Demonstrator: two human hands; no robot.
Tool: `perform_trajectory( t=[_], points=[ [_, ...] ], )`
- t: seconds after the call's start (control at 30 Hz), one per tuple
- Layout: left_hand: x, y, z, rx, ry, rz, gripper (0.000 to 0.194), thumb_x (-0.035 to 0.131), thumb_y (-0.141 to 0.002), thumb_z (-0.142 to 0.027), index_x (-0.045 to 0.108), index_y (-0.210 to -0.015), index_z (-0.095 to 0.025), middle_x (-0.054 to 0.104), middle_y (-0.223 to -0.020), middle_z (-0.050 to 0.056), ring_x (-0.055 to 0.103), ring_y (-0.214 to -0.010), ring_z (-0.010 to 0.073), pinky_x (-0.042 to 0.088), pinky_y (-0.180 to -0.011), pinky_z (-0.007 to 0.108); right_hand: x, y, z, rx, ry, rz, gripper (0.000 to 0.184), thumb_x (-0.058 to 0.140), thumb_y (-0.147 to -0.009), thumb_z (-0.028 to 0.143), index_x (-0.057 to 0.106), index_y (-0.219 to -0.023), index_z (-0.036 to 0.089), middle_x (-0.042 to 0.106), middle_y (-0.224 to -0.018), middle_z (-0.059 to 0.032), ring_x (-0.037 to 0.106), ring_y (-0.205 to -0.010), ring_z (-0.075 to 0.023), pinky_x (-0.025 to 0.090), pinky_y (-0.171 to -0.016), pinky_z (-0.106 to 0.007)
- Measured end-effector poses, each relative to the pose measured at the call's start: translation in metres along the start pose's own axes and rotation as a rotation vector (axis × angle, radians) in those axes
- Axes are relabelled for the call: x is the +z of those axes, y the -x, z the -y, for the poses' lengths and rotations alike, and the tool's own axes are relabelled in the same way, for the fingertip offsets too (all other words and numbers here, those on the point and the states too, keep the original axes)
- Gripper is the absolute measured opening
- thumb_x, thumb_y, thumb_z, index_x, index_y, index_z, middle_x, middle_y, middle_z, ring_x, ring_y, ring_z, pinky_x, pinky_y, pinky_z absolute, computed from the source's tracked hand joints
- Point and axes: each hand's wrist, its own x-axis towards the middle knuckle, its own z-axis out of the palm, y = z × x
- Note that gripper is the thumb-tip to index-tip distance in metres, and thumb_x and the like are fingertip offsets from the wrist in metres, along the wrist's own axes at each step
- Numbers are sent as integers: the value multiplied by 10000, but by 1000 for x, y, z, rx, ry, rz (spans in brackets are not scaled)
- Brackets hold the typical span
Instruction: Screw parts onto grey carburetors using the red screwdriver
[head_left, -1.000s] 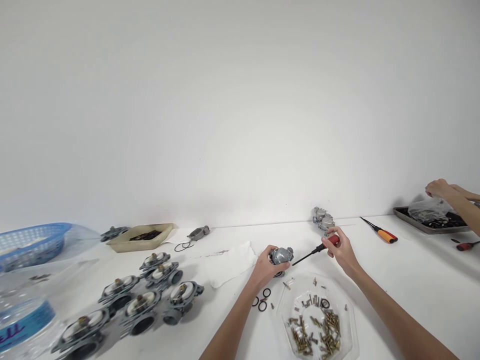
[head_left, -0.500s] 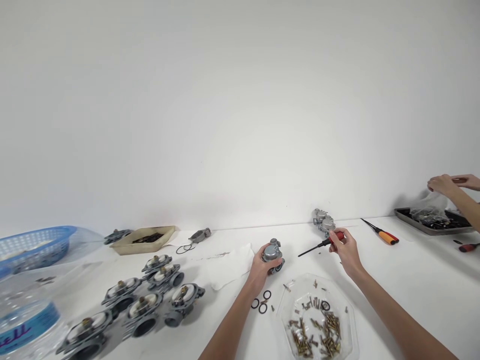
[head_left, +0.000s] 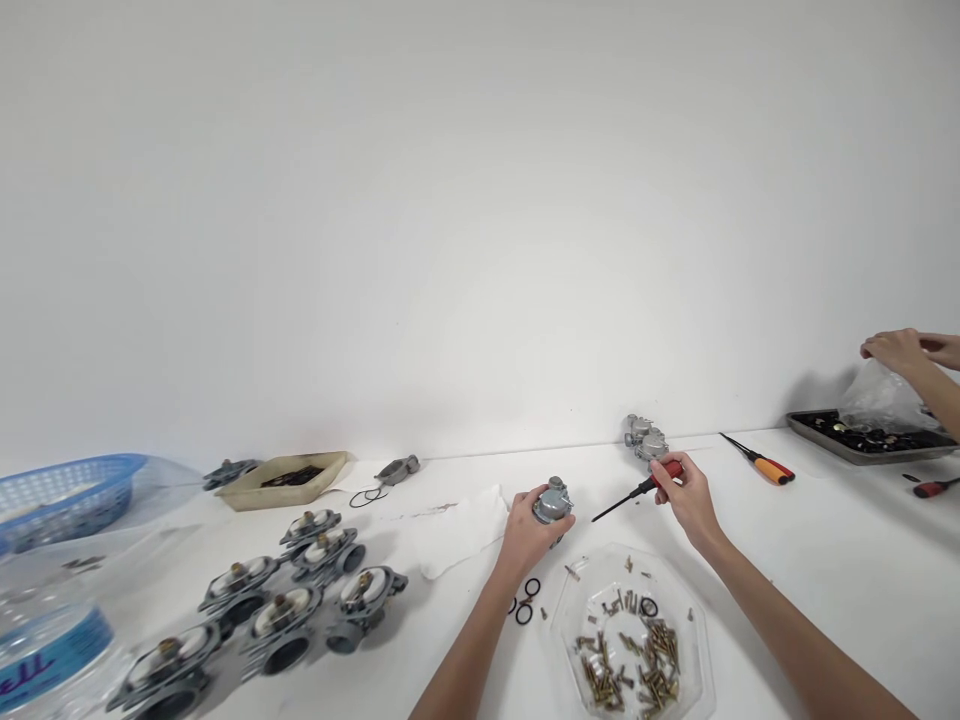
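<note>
My left hand (head_left: 529, 532) grips a grey die-cast carburetor (head_left: 553, 502), with its top facing up and its underside hidden by my fingers. To the right, my right hand (head_left: 684, 495) holds a red-handled screwdriver (head_left: 626, 499) with a black shaft. Its tip points towards the carburetor and stays apart from it. Below my left wrist lie several black O-rings (head_left: 525, 603) on the white table (head_left: 465, 470). A clear octagonal dish (head_left: 622, 550) of brass screws sits nearer my right forearm.
Several carburetors (head_left: 285, 615) stand at lower left, beside a white cloth (head_left: 457, 530), blue basket (head_left: 67, 505) and beige tray (head_left: 289, 482). More carburetors (head_left: 645, 440) and an orange-handled screwdriver (head_left: 765, 468) lie behind. At right, a co-worker's hands (head_left: 900, 350) work above a plastic bag (head_left: 881, 398) on a metal tray (head_left: 870, 442).
My left hand has turned the carburetor, bringing its top upward. My right hand has shifted the screwdriver slightly. The co-worker's hands have risen, and the plastic bag stands taller.
</note>
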Motion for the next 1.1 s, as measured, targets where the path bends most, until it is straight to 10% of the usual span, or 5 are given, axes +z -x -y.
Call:
perform_trajectory(
  t=[0.4, 1.1],
  points=[
    [-21, -2, -9, -20, -22, 148, 322, 713, -721, -463, 746, -873, -181, 761, -873, 66, 686, -886, 282, 507, -800, 348, 1, 2, 4, 3, 26, 7, 432, 779, -731, 566, 553, -843, 214, 496, -598, 72, 487, -429, -104, 453, -470, -270],
    [-7, 12, -18, 36, 6, 141, 660, 839, -606, -382, 550, -1176, -213, 672, -1034, 89, 633, -897, 265, 470, -788, 358, 2, 5, 8, 5, 68, 12, 471, 791, -688, 600, 551, -819, 217, 499, -562, 69, 460, -395, -102, 397, -408, -252]
  ],
)
